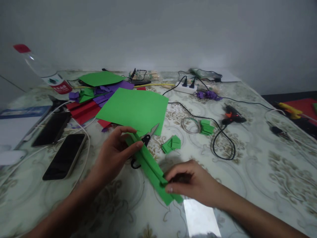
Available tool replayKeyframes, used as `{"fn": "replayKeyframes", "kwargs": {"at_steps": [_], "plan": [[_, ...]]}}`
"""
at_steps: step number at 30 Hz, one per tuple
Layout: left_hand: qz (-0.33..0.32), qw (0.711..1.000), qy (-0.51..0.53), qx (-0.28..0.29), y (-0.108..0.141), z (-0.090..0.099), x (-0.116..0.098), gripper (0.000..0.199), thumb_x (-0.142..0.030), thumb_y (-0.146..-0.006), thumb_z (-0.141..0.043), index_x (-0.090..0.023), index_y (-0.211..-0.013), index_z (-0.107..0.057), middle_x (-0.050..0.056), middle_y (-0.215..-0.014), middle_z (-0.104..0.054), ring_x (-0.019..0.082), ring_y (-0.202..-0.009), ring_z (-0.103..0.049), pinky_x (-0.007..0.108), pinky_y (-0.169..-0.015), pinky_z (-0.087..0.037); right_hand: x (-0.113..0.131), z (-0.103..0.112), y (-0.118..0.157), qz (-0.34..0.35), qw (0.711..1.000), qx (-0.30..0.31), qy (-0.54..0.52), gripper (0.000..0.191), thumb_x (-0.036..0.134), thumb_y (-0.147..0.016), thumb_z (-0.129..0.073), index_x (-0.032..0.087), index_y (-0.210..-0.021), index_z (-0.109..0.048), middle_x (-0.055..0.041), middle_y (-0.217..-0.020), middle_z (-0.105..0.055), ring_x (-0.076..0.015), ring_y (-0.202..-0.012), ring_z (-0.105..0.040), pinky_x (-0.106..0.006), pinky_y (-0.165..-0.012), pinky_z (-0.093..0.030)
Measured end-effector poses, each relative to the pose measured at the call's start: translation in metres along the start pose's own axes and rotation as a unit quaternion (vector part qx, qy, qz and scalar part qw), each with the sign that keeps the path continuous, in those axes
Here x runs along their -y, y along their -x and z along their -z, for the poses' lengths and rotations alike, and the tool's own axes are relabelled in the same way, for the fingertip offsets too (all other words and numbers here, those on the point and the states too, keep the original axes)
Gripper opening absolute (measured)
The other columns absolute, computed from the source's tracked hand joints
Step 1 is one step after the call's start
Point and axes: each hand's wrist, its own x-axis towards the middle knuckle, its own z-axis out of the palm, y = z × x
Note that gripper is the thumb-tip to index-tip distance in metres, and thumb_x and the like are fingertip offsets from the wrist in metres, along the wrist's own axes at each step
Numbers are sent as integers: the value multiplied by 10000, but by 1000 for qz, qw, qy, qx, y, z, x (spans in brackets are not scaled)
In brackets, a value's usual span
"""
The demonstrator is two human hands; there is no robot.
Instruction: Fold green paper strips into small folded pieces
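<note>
One patterned counter (pixel 255 180) carries all the paper work, which looks partly done. Its biggest piece, a green sheet (pixel 136 107), lies flat beyond the hands with no crease that shows, so by the look of it no folding has been done there. Farther back, a smaller green sheet (pixel 102 78) with a curved edge is also flat, resting near some purple and red paper.

Next in size comes the green strip (pixel 151 165), held aslant between both hands over the near part of the counter. Long folds run down its length, making narrow layers; at the near end these sit unevenly, two ends sticking out side by side, so the folding seems well advanced but not neatly closed. The left hand (pixel 111 152) pinches the far end between thumb and fingers. The right hand (pixel 195 183) pinches the edge close to the near end, thumb against curled fingers.

Scissors (pixel 146 140) lie partly under the strip, blades pointing away. Smallest are two compact folded green pieces (pixel 175 142) (pixel 206 127), to the right of the scissors, apparently already folded up.
</note>
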Motion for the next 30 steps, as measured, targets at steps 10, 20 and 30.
{"fn": "replayKeyframes", "kwargs": {"at_steps": [10,20,30], "plan": [[143,964,138,175,23,-28,13,264,-272,-830,-844,-187,-1030,-694,-19,-803,-736,111,-721,-672,209,-697,-523,14,-10,13,74,981,167,72,351,307,-921,-759,125,-1219,-726,-157,-1098,-806,-230,-973,-786,-318,-843,-636],[60,973,-61,215,26,-28,16,69,-253,-923,-663,-190,-939,-688,-1,-855,-722,170,-820,-687,263,-726,-520,4,-11,7,42,998,50,9,183,285,-948,-714,177,-1092,-681,-68,-998,-747,-172,-920,-718,-299,-836,-580],[49,959,-101,259,29,-27,23,133,-271,-964,-640,-208,-1080,-647,34,-996,-739,219,-963,-718,334,-861,-548,-3,-9,-2,-15,996,-15,-87,342,475,-907,-775,161,-1011,-691,-58,-870,-744,-152,-803,-680,-274,-729,-538]]}}
